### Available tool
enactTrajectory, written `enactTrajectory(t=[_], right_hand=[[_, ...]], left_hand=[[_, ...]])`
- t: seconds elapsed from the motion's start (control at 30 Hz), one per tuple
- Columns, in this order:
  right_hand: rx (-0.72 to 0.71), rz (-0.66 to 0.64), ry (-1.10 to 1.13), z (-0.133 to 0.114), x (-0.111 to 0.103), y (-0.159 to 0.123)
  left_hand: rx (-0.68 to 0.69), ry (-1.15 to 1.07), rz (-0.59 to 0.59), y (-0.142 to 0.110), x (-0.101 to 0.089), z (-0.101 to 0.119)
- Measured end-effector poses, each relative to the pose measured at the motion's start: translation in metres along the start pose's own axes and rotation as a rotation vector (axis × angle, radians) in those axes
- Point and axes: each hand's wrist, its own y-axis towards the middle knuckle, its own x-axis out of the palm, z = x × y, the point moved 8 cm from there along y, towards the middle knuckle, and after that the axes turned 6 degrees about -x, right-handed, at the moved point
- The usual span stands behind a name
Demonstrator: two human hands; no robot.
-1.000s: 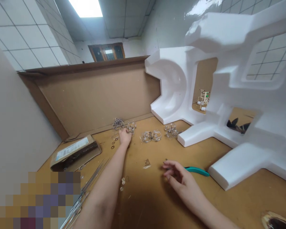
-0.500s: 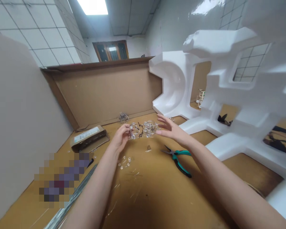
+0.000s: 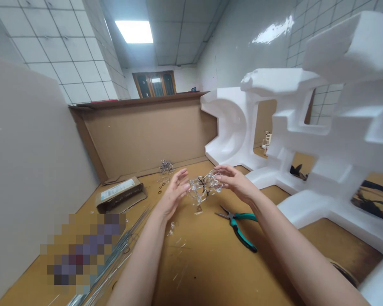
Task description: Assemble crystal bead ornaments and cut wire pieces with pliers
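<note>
A clear beaded wire piece with dark metal parts in its middle is held just above the brown work surface. My right hand has its fingers closed on the right end of it. My left hand is at the left end with fingers apart; whether a fingertip touches the beads I cannot tell. Below the piece and to the right lie long-nose pliers with teal handles, their jaws spread. A few clear beads rest beside my left forearm.
A tangled pile of small metal parts lies at the back, with dark rings in front. To the left are a small cardboard box, a wire bundle and a blurred-out item. White moulded foam stands at the right.
My left hand has let go of the beaded piece and opened. My right hand has closed on its right end, and the piece has turned and shifted right.
</note>
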Motion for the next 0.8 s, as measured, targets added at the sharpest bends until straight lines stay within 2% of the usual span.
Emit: enactTrajectory(t=[0.1,0.2,0.3,0.47,0.57,0.67,0.73,0.8], right_hand=[[-0.025,0.059,0.004,-0.003,-0.004,0.001],[-0.039,0.144,0.067,-0.006,-0.008,0.001],[-0.058,0.213,0.172,-0.009,-0.012,0.000],[-0.028,0.183,0.252,-0.009,-0.007,0.001],[-0.022,0.180,0.267,-0.009,-0.005,0.000],[-0.020,0.189,0.272,-0.011,-0.003,-0.002],[-0.025,0.197,0.278,-0.012,-0.003,-0.002],[-0.034,0.207,0.282,-0.013,-0.003,-0.002]], left_hand=[[0.024,0.066,-0.121,-0.007,0.011,0.010],[0.011,0.167,-0.150,-0.012,0.016,0.013],[0.033,0.203,-0.112,-0.012,0.018,0.015],[0.176,0.135,-0.022,-0.011,0.018,0.027],[0.181,0.076,-0.012,-0.014,0.017,0.033],[0.168,0.031,-0.050,-0.018,0.018,0.038],[0.165,0.034,-0.080,-0.020,0.020,0.040],[0.162,0.079,-0.062,-0.019,0.020,0.039]])
